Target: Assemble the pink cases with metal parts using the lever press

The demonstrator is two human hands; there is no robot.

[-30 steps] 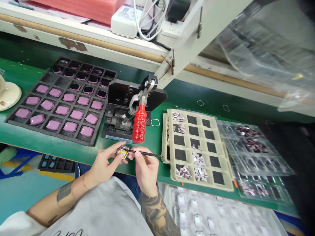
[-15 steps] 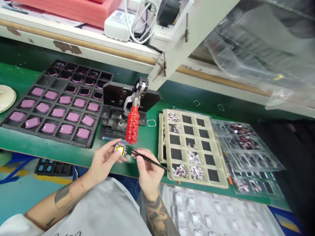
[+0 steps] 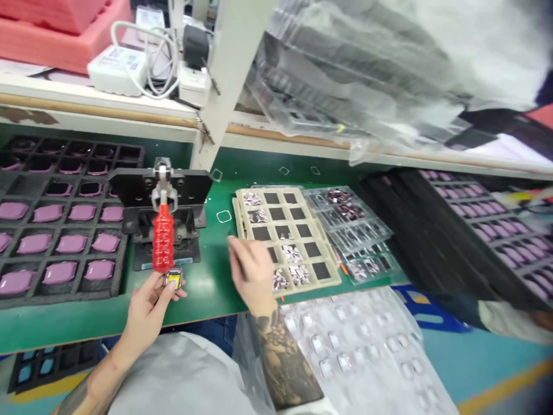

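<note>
My left hand (image 3: pixel 149 311) grips a small watch case (image 3: pixel 173 279) with a purple rim and a yellow and silver inside, just below the red handle of a toggle clamp (image 3: pixel 163 239). My right hand (image 3: pixel 253 271) is smeared by motion and closed on dark tweezers (image 3: pixel 242 256), of which only a blurred part shows. It is over the green bench, at the left edge of a beige compartment tray (image 3: pixel 322 253) with small silvery pieces in some pockets. A thin white ring gasket (image 3: pixel 223 217) lies on the bench between the clamp and that tray.
Left stands a dark foam tray (image 3: pixel 116 282) of purple watch cases. Clear plastic trays (image 3: pixel 367 230) lie right of the beige one. Bagged parts (image 3: pixel 358 340) are at the front edge. Stacked dark trays (image 3: pixel 397 225) and another person's sleeve (image 3: pixel 512 320) are far right.
The view has swung to the right. My right hand has moved away from the watch case to the beige tray with the tweezers. My left hand still holds the watch case.
</note>
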